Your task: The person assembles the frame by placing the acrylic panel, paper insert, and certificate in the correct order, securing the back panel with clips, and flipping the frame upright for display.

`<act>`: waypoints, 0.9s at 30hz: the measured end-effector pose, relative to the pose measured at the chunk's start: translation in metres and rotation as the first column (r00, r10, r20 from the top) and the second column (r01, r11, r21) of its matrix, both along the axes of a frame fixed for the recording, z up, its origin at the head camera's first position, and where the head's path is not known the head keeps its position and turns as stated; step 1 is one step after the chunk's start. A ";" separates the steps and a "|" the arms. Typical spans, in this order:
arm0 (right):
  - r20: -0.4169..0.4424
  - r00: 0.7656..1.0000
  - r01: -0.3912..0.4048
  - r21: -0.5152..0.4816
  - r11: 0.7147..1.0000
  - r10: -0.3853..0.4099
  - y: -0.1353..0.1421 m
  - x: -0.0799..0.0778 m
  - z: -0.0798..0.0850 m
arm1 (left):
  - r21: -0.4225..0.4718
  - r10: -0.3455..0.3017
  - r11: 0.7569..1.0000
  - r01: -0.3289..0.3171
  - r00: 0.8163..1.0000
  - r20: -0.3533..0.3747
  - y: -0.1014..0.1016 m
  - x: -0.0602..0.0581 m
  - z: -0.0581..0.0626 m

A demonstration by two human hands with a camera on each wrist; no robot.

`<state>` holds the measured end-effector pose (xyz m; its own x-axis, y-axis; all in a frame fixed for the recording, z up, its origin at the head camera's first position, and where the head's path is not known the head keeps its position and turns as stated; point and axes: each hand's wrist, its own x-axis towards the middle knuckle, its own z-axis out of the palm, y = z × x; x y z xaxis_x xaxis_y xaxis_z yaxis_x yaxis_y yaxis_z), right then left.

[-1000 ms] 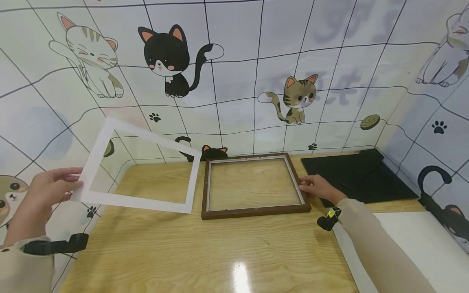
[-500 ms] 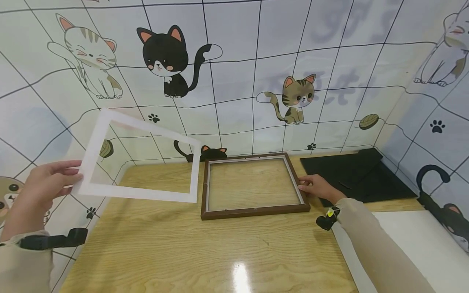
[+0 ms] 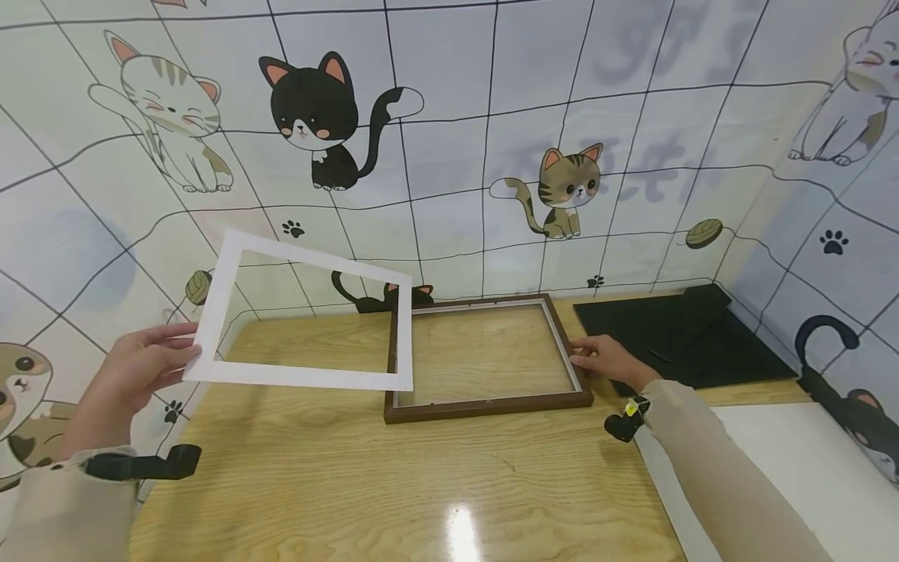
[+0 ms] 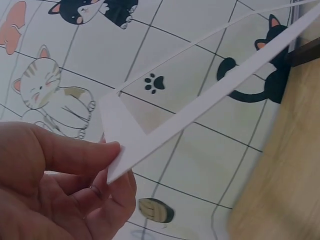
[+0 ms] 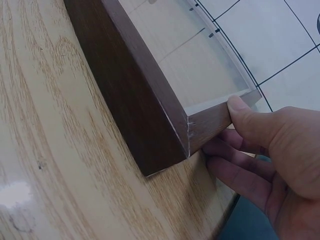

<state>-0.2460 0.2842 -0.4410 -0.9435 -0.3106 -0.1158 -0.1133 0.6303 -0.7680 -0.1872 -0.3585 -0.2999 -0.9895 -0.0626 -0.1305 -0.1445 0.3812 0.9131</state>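
My left hand (image 3: 143,363) pinches the left edge of a white picture mat (image 3: 302,376), thumb on one face and fingers behind. The mat is raised and tilted above the table, its right strip overlapping the left side of a brown picture frame (image 3: 492,406) in the head view. That frame lies on the table, its inner light lip showing and the wood grain visible through its middle. At its right side my right hand (image 3: 611,361) grips the edge. In the right wrist view, the thumb (image 5: 240,107) presses on top of the frame (image 5: 135,100) near a mitred corner, fingers curled beside it.
A black backing board (image 3: 744,343) lies at the back right of the wooden table (image 3: 449,476), close to the wall. In front of it, a white sheet (image 3: 787,460) lies partly under the right forearm. Cat-printed wall covering (image 3: 449,156) encloses the back and sides.
The left hand first raises the mat slightly, then brings it to the right, so its right strip now overlaps the frame. The right hand stays on the frame's right side.
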 end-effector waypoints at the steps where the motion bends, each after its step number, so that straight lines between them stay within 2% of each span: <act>1: 0.002 1.000 0.003 -0.004 1.000 -0.003 0.000 0.000 0.000 | 0.025 -0.011 1.000 0.011 1.000 0.006 0.002 -0.001 -0.003; 8: -0.004 1.000 -0.005 -0.013 1.000 0.005 0.002 -0.001 -0.002 | -0.043 -0.023 0.999 0.024 1.000 0.017 0.029 -0.003 -0.015; 20: -0.047 0.999 -0.027 0.016 1.000 0.027 0.003 0.000 0.000 | 0.104 -0.052 0.994 0.045 0.996 0.066 0.063 -0.014 -0.044; 27: -0.033 0.999 -0.014 0.016 1.000 0.015 0.003 0.000 -0.002 | 0.159 -0.080 0.985 0.070 0.995 0.053 0.085 -0.022 -0.057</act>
